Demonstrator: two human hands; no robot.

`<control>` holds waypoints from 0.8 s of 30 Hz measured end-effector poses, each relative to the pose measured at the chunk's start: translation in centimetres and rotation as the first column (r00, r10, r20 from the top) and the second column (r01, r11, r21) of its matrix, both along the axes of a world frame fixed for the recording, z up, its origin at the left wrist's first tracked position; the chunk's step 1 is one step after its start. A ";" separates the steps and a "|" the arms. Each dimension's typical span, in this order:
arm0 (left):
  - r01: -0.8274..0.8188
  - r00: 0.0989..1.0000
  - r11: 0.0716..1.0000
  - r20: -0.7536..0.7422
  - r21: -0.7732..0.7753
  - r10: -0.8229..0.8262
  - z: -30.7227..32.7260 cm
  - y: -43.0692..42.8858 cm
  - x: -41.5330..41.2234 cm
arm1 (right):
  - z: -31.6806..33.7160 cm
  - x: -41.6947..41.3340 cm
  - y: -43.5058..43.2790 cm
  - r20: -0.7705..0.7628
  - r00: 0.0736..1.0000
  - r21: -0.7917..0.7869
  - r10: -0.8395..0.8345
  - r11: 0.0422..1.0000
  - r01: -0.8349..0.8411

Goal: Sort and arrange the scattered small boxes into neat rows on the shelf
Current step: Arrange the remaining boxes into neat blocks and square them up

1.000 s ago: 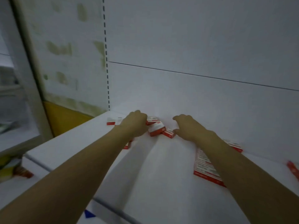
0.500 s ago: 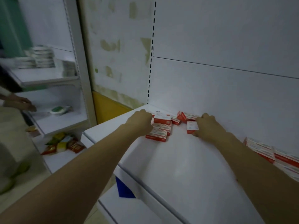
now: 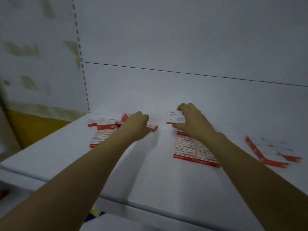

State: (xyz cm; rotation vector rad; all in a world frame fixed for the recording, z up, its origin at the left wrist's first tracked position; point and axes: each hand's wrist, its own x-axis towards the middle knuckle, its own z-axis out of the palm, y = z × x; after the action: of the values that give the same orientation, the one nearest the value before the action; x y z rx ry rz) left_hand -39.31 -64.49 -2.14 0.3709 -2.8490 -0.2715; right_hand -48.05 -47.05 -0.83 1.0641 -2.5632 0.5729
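Right hand (image 3: 193, 124) pinches one box (image 3: 175, 117) just above the shelf (image 3: 150, 172) over the tidy block (image 3: 191, 150); left hand (image 3: 135, 126) covers the scattered boxes (image 3: 104, 125), fingers hidden, grip unclear; far-right pile (image 3: 270, 150) blurred.

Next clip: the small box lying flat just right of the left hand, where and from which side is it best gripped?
Probably across its short width, pinched from above at the free right end. The small box lies flat on the shelf, so only its top and thin red edges are reachable, and the left hand hides its other end.
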 end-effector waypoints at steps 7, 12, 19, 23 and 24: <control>0.288 0.958 0.958 -0.018 0.008 -0.287 0.5 9.0 -2.5 | -0.4 2.9 11.0 0.019 0.955 -0.047 -0.296 0.954 0.297; 0.504 0.864 0.864 -0.007 0.010 -0.504 0.8 16.0 -3.3 | -0.9 6.5 19.1 0.051 0.878 -0.057 -0.477 0.876 0.479; 0.686 0.728 0.728 -0.020 0.020 -0.685 0.7 26.5 -3.3 | -1.5 10.6 29.0 0.066 0.750 -0.085 -0.658 0.745 0.662; 0.744 0.668 0.667 -0.016 0.028 -0.744 0.5 32.3 -4.3 | -1.5 11.7 34.4 0.088 0.693 -0.144 -0.716 0.679 0.720; 0.757 0.654 0.653 -0.014 0.027 -0.757 0.3 33.7 -4.6 | -1.5 11.7 35.8 0.101 0.681 -0.163 -0.725 0.663 0.730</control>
State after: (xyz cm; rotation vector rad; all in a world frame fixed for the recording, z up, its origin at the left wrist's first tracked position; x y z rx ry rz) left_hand -43.93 -30.76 -1.83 -0.8683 -2.8237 -0.4584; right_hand -36.37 -11.28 -2.37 -0.0974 -2.5853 0.5774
